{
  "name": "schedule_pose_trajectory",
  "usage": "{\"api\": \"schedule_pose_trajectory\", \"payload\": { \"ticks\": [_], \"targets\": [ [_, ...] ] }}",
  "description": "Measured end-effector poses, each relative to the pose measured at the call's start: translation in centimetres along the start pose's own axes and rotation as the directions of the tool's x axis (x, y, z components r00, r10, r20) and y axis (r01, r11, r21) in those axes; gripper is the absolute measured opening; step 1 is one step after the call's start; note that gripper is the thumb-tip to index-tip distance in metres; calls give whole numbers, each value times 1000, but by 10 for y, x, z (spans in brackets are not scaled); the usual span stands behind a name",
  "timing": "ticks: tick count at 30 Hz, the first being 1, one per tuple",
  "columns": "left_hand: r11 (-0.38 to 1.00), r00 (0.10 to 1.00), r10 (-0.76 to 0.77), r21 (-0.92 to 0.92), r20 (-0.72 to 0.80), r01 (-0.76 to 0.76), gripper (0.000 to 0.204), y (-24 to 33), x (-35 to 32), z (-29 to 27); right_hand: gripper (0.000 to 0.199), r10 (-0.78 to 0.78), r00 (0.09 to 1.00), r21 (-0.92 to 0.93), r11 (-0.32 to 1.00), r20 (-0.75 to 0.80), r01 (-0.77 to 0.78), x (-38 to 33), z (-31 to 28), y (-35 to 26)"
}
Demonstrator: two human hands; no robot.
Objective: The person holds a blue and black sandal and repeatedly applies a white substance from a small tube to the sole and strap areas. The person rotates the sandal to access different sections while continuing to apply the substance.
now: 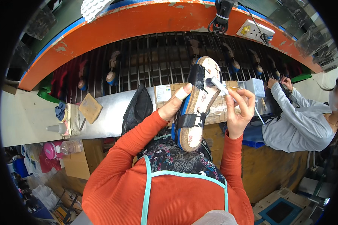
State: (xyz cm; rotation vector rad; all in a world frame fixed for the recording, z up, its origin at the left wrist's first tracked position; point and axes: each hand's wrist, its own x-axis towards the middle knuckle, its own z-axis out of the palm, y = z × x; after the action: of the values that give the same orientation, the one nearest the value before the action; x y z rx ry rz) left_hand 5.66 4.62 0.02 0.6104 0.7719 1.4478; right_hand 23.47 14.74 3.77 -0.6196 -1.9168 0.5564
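At the lower middle of the frame, the person wears an orange ribbed top and a dark flowered apron with turquoise edging (176, 159). In the centre is a cream-footbed sandal with black straps and a blue side band (197, 105), held tilted, its footbed facing up. The left hand (171, 106) is clamped on its left edge, with a white wrap on the thumb. The right hand (241, 114) pinches a slim white stick-like tool (219, 86), whose tip is at a dark patch beside the upper strap; I cannot tell if it touches. Behind, left of centre, a black mesh item (139, 107) lies on a silver metal worktop (114, 98). Farther, several sandals stand among metal rods (153, 56), below an orange metal beam (157, 22).
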Motion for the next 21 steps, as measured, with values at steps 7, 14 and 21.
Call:
{"api": "schedule_pose_trajectory", "payload": {
  "ticks": [7, 14, 21],
  "targets": [
    [990, 979, 138, 42, -151, -134, 67, 7, -5, 2, 18, 98, 979, 187, 973, 179, -132, -27, -4, -17],
    [968, 974, 144, 232, -173, -101, 66, 1, -11, -7, 20, 116, 991, 36, 992, 65, -118, -26, 8, -20],
    [927, 969, 185, 355, -163, -117, 67, 7, -11, -9, 24, -18, 999, -168, 986, -32, 13, -17, 9, -20]
  ]
}}
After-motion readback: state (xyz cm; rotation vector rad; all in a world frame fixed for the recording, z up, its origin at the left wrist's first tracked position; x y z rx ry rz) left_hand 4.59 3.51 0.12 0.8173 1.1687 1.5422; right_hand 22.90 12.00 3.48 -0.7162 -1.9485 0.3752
